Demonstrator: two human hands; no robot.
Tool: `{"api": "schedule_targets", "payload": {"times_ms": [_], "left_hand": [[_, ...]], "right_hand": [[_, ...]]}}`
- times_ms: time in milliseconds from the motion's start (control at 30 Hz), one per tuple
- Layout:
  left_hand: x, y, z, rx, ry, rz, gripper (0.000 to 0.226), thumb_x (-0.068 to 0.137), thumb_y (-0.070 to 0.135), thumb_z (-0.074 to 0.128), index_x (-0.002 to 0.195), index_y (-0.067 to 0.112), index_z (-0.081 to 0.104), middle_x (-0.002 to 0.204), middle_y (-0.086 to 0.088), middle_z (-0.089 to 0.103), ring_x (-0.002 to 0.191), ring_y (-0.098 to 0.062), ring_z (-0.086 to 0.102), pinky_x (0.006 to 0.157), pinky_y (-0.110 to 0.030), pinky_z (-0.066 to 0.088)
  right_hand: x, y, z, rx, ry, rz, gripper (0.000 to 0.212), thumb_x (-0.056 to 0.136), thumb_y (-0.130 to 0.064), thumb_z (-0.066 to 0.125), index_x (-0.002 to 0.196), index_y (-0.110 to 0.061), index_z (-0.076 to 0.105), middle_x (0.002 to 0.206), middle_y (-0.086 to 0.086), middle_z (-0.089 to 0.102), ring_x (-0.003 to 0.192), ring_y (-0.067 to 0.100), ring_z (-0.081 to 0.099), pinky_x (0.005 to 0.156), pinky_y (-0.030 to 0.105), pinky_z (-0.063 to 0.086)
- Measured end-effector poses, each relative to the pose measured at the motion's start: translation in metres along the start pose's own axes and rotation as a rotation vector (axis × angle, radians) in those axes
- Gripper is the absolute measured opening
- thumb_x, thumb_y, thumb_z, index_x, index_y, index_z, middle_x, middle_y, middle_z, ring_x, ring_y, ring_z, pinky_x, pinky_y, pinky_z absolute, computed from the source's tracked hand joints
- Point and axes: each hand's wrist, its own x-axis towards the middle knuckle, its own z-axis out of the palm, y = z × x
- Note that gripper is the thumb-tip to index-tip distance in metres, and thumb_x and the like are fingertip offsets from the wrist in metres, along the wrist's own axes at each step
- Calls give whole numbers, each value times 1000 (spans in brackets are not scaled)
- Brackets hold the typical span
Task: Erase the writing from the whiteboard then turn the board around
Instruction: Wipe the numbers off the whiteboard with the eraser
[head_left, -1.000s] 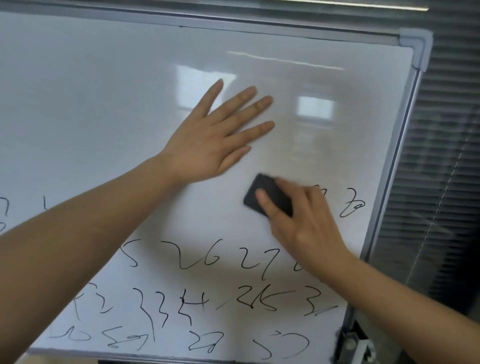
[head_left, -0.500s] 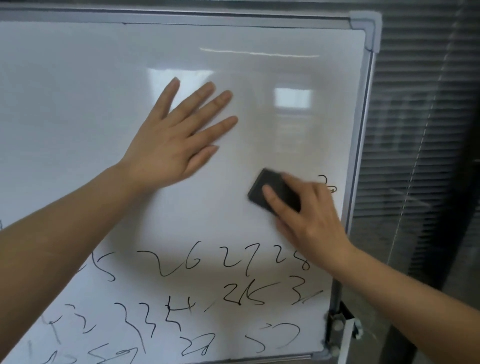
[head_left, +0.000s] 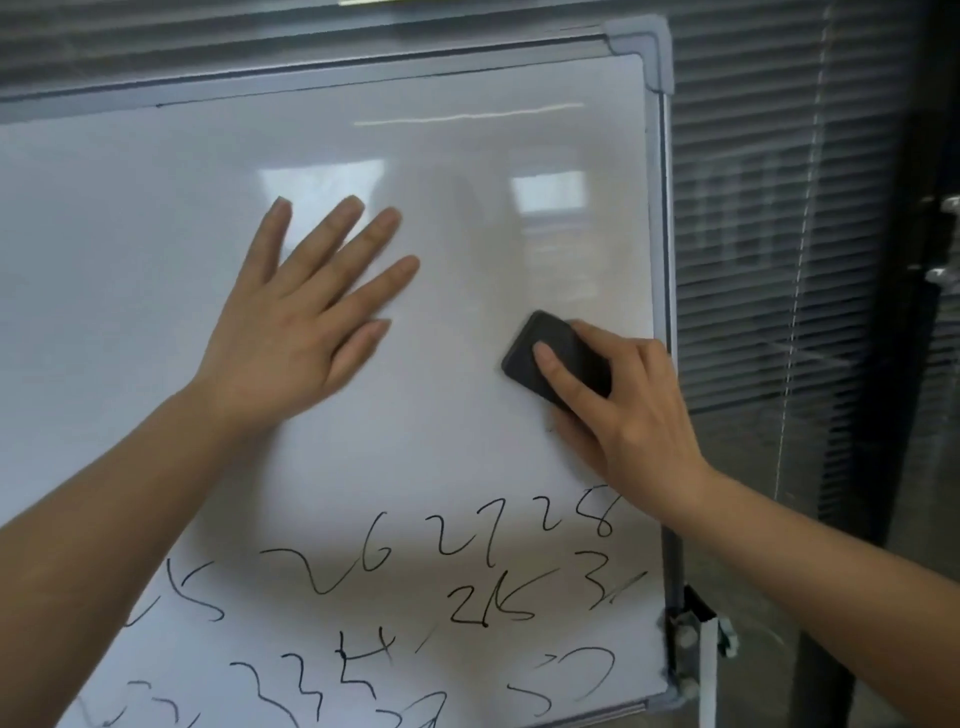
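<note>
Eraser (head_left: 553, 358), black, pressed to whiteboard (head_left: 467, 234) near right frame edge; right hand (head_left: 618, 410) grasping it, fingers curled over its back. Left hand (head_left: 296, 332) released, fingers straight and spread, flat against board left of eraser, apparently bracing. Upper half of board wiped, glare only. Handwritten numbers (head_left: 467, 587) left in rows across lower part, just below right wrist. Stand bracket (head_left: 696, 644) at lower right corner; window blinds (head_left: 779, 234) behind.

Stage, judged: erasing about half done; turn of board not yet begun.

Risks from here:
- Board pivoting on bracket under wiping pressure if left palm lifted or pressure uneven.
- Eraser running off right frame edge on outward stroke, slipping from grip.
- Right forearm or wrist brushing rows below, smearing ink onto skin and board.
- Faint residue missed under glare; worth checking from another angle before turning.
- Lowest row partly out of view; extent uncertain.
</note>
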Motion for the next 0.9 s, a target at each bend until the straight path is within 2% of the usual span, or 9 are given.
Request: {"api": "schedule_targets", "payload": {"times_ms": [100, 233, 433, 533, 600, 700, 767, 900], "left_hand": [[-1, -1, 1, -5, 1, 7, 49, 104, 27, 42, 151, 13, 38, 158, -14, 32, 146, -35, 29, 115, -60, 17], [-1, 0, 2, -20, 15, 4, 49, 104, 26, 42, 151, 13, 37, 158, -14, 32, 146, -35, 28, 115, -61, 17], [0, 0, 2, -30, 21, 9, 48, 104, 26, 42, 150, 12, 39, 157, -14, 32, 146, -34, 27, 114, -61, 17], [-1, -1, 0, -40, 13, 8, 48, 103, 25, 42, 149, 11, 41, 157, -15, 33, 146, -35, 28, 113, -63, 19], [-1, -2, 0, -36, 8, 8, 48, 103, 25, 42, 149, 11, 41, 157, -15, 33, 146, -35, 27, 113, -63, 19], [0, 0, 0, -32, -1, 3, 48, 103, 25, 42, 149, 11, 41, 157, -15, 32, 146, -35, 27, 113, -63, 19], [0, 2, 1, -30, -1, 2, 49, 103, 26, 42, 149, 11, 40, 157, -15, 32, 146, -35, 27, 113, -64, 20], [1, 4, 1, -41, 3, -2, 48, 103, 26, 42, 149, 11, 40, 157, -15, 33, 146, -35, 28, 112, -65, 21]], "right_hand": [[-25, -9, 3, 20, -50, -126, 42, 93, -13, 56, 134, -14, 46, 130, 24, 43, 99, 34, 47, 84, 40, 40], [-27, 8, -3, 25, -99, -289, 47, 91, -10, 61, 136, -16, 46, 133, 20, 43, 108, 32, 50, 88, 40, 44], [6, 29, -11, 7, 15, -10, 47, 91, -13, 64, 135, -13, 48, 132, 26, 47, 92, 34, 49, 82, 41, 40], [-15, 8, -1, 34, -10, -87, 43, 94, -9, 57, 135, -14, 47, 133, 23, 43, 96, 35, 49, 84, 41, 42], [-32, -2, 3, 52, -66, -196, 43, 94, -6, 54, 135, -15, 45, 135, 21, 40, 107, 32, 48, 89, 39, 43], [-32, 5, 3, 74, -84, -277, 43, 94, -4, 54, 135, -14, 46, 136, 20, 41, 114, 30, 46, 93, 39, 44], [-16, 13, 1, 82, -66, -259, 42, 94, -1, 50, 135, -13, 47, 136, 21, 41, 113, 32, 46, 92, 40, 44], [22, 31, -4, 81, -12, -176, 44, 90, 3, 56, 133, -8, 56, 136, 26, 44, 108, 36, 43, 91, 42, 43]]}}
